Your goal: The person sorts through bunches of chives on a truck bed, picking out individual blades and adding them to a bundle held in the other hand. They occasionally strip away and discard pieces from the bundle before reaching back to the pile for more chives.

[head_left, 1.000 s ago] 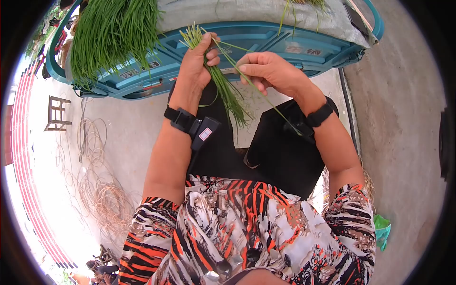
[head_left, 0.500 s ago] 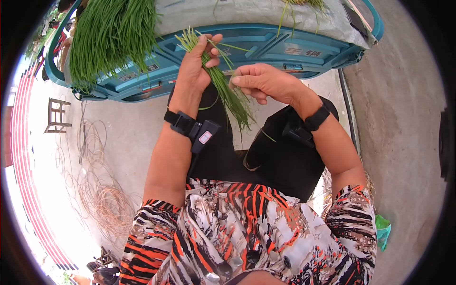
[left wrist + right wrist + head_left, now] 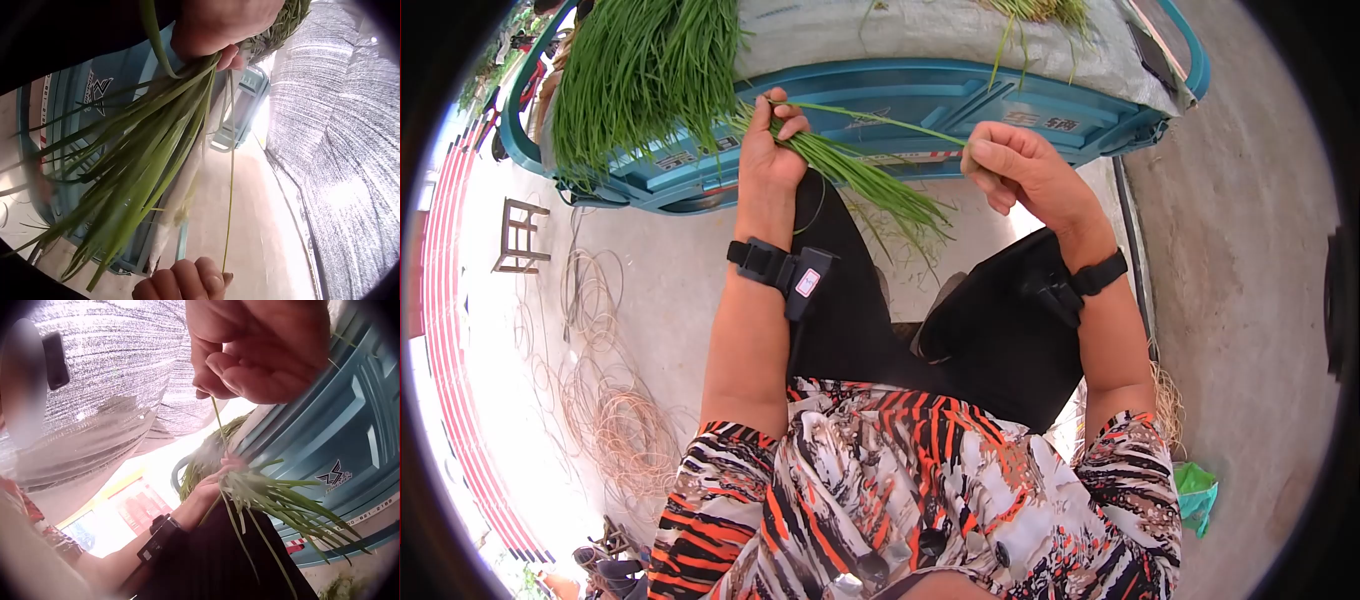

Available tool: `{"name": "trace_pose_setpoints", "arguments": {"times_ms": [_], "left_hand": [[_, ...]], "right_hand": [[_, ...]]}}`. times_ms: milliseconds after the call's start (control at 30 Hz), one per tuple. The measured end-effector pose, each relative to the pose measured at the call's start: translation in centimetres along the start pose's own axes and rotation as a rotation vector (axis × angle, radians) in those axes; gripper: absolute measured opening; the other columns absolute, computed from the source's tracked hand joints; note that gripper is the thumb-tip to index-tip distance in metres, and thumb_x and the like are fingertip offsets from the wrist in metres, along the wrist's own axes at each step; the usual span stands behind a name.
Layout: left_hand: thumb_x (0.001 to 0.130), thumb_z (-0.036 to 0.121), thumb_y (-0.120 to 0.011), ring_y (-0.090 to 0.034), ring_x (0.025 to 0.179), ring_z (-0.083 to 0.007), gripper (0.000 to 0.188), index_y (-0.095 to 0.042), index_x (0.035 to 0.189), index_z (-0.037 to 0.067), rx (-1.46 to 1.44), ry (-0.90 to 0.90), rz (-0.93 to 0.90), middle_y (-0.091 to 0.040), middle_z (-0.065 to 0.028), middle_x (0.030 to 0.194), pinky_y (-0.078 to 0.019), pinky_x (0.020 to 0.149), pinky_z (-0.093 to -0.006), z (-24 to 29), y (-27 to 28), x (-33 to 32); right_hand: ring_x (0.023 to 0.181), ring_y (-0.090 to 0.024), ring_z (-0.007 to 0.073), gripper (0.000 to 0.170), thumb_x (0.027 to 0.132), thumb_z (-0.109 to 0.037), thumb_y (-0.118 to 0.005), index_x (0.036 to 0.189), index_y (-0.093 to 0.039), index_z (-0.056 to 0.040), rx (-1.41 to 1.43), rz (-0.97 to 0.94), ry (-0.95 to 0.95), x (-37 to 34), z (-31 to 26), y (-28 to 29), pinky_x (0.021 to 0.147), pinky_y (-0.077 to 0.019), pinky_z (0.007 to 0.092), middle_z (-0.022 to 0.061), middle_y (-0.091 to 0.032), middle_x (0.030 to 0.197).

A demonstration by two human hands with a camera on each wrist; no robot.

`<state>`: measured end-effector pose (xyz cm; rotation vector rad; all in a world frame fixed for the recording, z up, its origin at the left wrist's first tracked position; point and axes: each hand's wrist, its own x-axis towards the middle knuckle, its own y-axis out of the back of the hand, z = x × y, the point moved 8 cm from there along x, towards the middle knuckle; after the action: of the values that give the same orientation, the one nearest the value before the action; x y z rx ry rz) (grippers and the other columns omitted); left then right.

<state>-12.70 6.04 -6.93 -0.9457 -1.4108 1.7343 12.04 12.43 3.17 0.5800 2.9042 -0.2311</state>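
Note:
My left hand (image 3: 768, 152) grips a bunch of green chives (image 3: 870, 185), pale ends up by the thumb and long flat leaves fanning out to the right. From that hand a single thin strand (image 3: 890, 121) runs taut across to my right hand (image 3: 1040, 185), which pinches its far end between thumb and curled forefinger. In the left wrist view the strand (image 3: 230, 169) stretches straight between the two hands, beside the hanging leaves (image 3: 144, 162). The right wrist view shows the fingertips (image 3: 215, 384) closed on the strand's end.
A blue-green metal cart side (image 3: 920, 85) stands in front of me. A large heap of chives (image 3: 645, 85) hangs over its left part, on a pale sheet (image 3: 850, 40). Coiled wire (image 3: 625, 430) and a small wooden stool (image 3: 522, 235) are at the left; a green bag (image 3: 1195, 495) lies right.
My right hand has moved right, away from the bunch, drawing the strand straight. My left hand has shifted left with the bunch, whose leaves now point more to the right.

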Motion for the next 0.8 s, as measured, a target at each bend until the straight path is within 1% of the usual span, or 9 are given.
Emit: {"name": "trace_pose_setpoints", "arguments": {"times_ms": [67, 167, 267, 467, 533, 600, 633, 700, 800], "left_hand": [[0.096, 0.017, -0.049, -0.048, 0.071, -0.0109, 0.016, -0.05, 0.095, 0.001, -0.032, -0.011, 0.02, -0.055, -0.003, 0.087, -0.0372, 0.048, -0.0207, 0.7, 0.5, 0.1], [0.095, 0.017, -0.05, -0.048, 0.071, -0.0107, 0.016, -0.051, 0.095, 0.001, -0.014, 0.019, -0.028, -0.056, -0.0029, 0.087, -0.0372, 0.048, -0.0207, 0.9, 0.6, 0.1], [0.095, 0.016, -0.051, -0.049, 0.071, -0.0104, 0.015, -0.051, 0.095, 0.001, -0.024, 0.005, 0.007, -0.056, -0.0028, 0.087, -0.0372, 0.048, -0.0205, 1.1, 0.9, 0.1], [0.097, 0.021, -0.048, -0.045, 0.066, -0.0091, 0.017, -0.053, 0.095, 0.004, 0.096, -0.056, 0.069, -0.052, -0.0011, 0.079, -0.0363, 0.048, -0.0189, 1.1, 1.4, 0.2], [0.097, 0.023, -0.048, -0.043, 0.063, -0.0085, 0.019, -0.053, 0.095, 0.006, 0.06, -0.073, 0.125, -0.05, 0.0004, 0.077, -0.036, 0.048, -0.0184, 1.6, 2.1, 0.2], [0.096, 0.023, -0.049, -0.043, 0.061, -0.0085, 0.018, -0.053, 0.094, 0.006, 0.088, -0.01, 0.041, -0.052, 0.0011, 0.077, -0.0365, 0.048, -0.0188, 0.8, 1.3, -0.1], [0.096, 0.023, -0.049, -0.045, 0.063, -0.0086, 0.017, -0.053, 0.094, 0.007, 0.103, 0.002, 0.021, -0.054, 0.0008, 0.08, -0.037, 0.047, -0.0192, 0.5, 0.7, -0.4], [0.096, 0.022, -0.049, -0.049, 0.066, -0.0087, 0.015, -0.053, 0.093, 0.008, 0.139, 0.027, -0.003, -0.058, 0.0003, 0.086, -0.038, 0.046, -0.0201, -0.5, -0.3, -1.0], [0.095, 0.021, -0.053, -0.05, 0.066, -0.0099, 0.014, -0.054, 0.091, 0.008, 0.284, 0.129, 0.038, -0.057, 0.0006, 0.08, -0.0391, 0.048, -0.0203, -2.6, -1.4, -1.8]], "right_hand": [[0.05, -0.046, 0.0032, 0.026, 0.093, -0.031, -0.056, 0.082, -0.059, -0.007, 0.038, 0.009, 0.059, -0.2, -0.5, 0.5, 0.048, -0.0365, 0.0173, -0.0037, -0.053, 0.063], [0.05, -0.045, 0.0027, 0.026, 0.093, -0.03, -0.056, 0.08, -0.06, -0.0075, -0.033, 0.083, 0.189, -0.3, -1.3, 1.0, 0.049, -0.0365, 0.017, -0.0036, -0.053, 0.063], [0.051, -0.045, 0.0025, 0.024, 0.093, -0.027, -0.057, 0.08, -0.061, -0.0069, -0.105, 0.146, 0.264, -0.4, -2.1, 0.8, 0.049, -0.0364, 0.0173, -0.0032, -0.053, 0.063], [0.052, -0.045, 0.003, 0.023, 0.094, -0.022, -0.055, 0.082, -0.06, -0.0029, -0.056, 0.268, 0.373, -0.9, -3.2, 1.4, 0.05, -0.0362, 0.018, -0.0025, -0.052, 0.062], [0.053, -0.045, 0.0035, 0.021, 0.095, -0.02, -0.053, 0.084, -0.059, -0.0024, 0.027, 0.297, 0.44, -1.5, -3.9, 2.0, 0.05, -0.036, 0.0184, -0.002, -0.051, 0.061], [0.052, -0.044, 0.0043, 0.023, 0.095, -0.022, -0.052, 0.083, -0.058, -0.0039, 0.025, 0.364, 0.464, -1.8, -4.2, 2.8, 0.051, -0.0361, 0.0187, -0.0019, -0.052, 0.061], [0.061, -0.05, 0.0066, 0.023, 0.096, -0.023, -0.051, 0.088, -0.06, -0.0032, -0.001, 0.351, 0.398, -1.5, -4.0, 2.9, 0.055, -0.0394, 0.019, 0.0, -0.054, 0.067], [0.073, -0.054, 0.0105, 0.023, 0.095, -0.024, -0.053, 0.098, -0.06, -0.0018, -0.218, 0.414, 0.395, -1.2, -4.9, 2.6, 0.063, -0.0435, 0.0229, 0.0027, -0.058, 0.081], [0.084, -0.056, 0.0133, 0.028, 0.091, -0.022, -0.056, 0.107, -0.059, -0.0001, -0.408, 0.545, 0.332, -0.8, -5.8, 2.8, 0.071, -0.0456, 0.0261, 0.0048, -0.06, 0.097]]}}
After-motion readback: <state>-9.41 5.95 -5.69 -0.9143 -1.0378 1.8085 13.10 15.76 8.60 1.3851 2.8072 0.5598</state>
